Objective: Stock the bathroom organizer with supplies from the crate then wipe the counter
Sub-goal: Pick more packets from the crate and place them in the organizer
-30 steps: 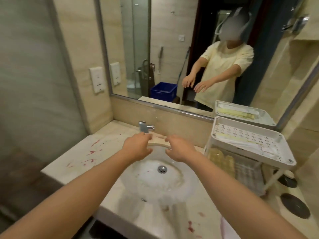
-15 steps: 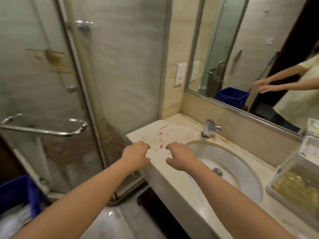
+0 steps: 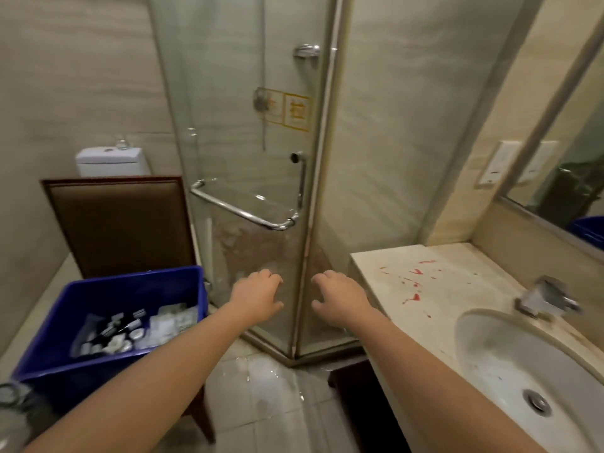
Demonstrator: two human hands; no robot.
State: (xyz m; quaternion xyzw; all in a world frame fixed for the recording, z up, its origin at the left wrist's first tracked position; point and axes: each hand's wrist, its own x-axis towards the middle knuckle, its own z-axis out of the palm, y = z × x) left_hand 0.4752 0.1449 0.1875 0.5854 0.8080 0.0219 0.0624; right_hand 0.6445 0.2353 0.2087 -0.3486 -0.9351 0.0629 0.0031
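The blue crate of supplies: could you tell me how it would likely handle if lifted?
The blue crate looks like rigid plastic, probably stiff. Its small packets only cover the bottom, so likely light, though they may slide if tilted.

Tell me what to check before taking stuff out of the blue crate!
1. Left hand free: ok, holds nothing.
2. Right hand free: ok, holds nothing.
3. Blue crate stocked: ok, small packets lie inside.
4. Way there clear: ok, seemingly nothing blocks it.
5. Organizer ready: cannot tell, out of view.
6. Counter clean: not ok, red stains beside the sink.
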